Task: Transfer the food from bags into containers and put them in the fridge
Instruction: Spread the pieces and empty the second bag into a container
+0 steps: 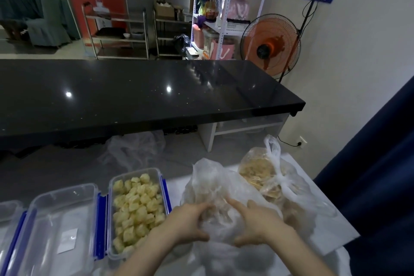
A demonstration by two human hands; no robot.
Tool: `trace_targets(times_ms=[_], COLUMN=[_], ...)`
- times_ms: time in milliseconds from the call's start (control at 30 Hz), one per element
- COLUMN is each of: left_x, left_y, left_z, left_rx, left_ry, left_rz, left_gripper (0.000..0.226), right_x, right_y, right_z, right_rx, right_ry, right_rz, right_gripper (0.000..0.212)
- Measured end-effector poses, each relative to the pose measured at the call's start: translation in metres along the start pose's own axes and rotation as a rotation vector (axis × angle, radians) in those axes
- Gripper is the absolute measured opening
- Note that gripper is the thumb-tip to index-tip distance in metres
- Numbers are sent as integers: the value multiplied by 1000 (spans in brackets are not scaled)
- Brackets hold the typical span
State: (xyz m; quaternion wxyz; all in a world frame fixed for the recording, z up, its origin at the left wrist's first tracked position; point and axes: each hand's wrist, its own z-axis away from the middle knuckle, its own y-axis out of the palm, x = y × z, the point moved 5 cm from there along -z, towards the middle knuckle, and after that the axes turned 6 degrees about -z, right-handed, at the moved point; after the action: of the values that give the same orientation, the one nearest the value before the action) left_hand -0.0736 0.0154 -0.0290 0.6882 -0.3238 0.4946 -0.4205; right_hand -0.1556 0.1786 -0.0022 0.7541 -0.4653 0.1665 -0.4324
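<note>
Both hands clutch a crumpled clear bag (215, 188) at 6 o'clock: left hand (183, 223) gripping its left side, right hand (257, 224) pinching its right, forefinger extended. At 8 o'clock a container (164, 188) holds pale yellow food chunks (136, 208); an empty container (58, 226) sits beside it. Another tied bag of food (262, 172) lies at 4 o'clock.

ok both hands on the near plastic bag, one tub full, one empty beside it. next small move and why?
Probably pull the bag's mouth open. The left hand and right hand both grip the crumpled translucent bag, which looks closed over its contents. The filled container has no room left, while the empty container sits open to its left, ready to take the food.
</note>
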Motion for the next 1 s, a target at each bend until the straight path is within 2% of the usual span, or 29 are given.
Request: trace_targets(times_ms=[33, 100, 133, 200, 267, 367, 467, 533, 700, 833, 933, 1000], left_x=[3, 8, 8, 6, -1, 4, 11, 12, 26, 51, 72, 79], left_y=[2, 5, 6, 3, -9, -35, -65, -81, -74, -53, -48, -54], left_z=[1, 4, 5, 2, -2, -3, 9, 25, 61, 85, 99, 110], left_rx=[-12, -41, -52, -95, -212, -471, -741, -860, -907, -880, -902, -966], left_ry=[2, 1, 1, 4, 17, -56, -113, -161, -301, -412, -431, -420], left_rz=[-9, -31, -50, -104, -115, 51, 211, 340, 676, 760, 849, 822], left_gripper=[87, 94, 93, 79, 50, 22, 12, 16, 29, 47, 36, 26], right_x=[-5, -9, -7, -6, -6, -7, 6, 21, 73, 121, 157, 182], right_y=[6, 5, 1, -7, -17, -44, -75, -94, -124, -143, -154, -159], right_z=[-5, -15, -17, -19, -20, -16, -9, -2, 10, 17, 23, 31], right_rx=[7, -136, -228, -324, -367, -521, -667, -739, -759, -717, -665, -634], right_ry=[48, 65, 66, 58, 35, -11, -129, -235, -465, -627, -689, -735], right_rz=[77, 165, 167, 88, -36, -263, -455, -551, -669, -682, -690, -702], right_gripper=[88, 55, 38, 25, 21, 17, 13, 14, 19, 19, 21, 23])
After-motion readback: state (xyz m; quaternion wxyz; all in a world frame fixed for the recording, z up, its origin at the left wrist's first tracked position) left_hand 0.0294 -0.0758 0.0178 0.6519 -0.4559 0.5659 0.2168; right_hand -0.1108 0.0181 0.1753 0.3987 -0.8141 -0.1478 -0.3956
